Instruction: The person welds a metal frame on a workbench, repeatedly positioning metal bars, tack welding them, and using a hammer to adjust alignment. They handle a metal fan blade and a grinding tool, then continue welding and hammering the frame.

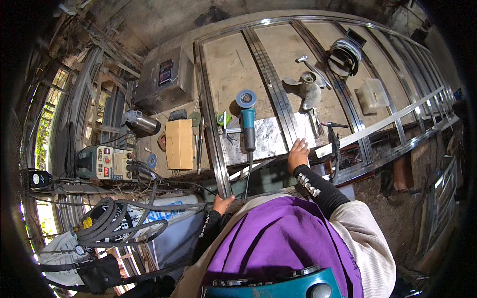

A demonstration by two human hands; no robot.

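The left hand [222, 204] is low and close to the body, at the near end of the metal frame's left bar. Its thumb points to the right. Most of its fingers are hidden, so I cannot tell how tight they hold. The right arm bends at the elbow, and its black sleeve [319, 188] slants up and to the left. The right hand [298, 153] reaches farther out, palm down, at the near end of the next bar. Its fingers are stretched out and not curled tight.

The metal frame [212, 134] lies on the table [226, 74] and runs far off to the right. Between its two left bars sits an angle grinder [248, 121], with its round disc pointing away. Left of the frame is a cardboard box [179, 144]. Farther out are a metal propeller [311, 94], a hammer [315, 72] and a welding helmet [344, 57].
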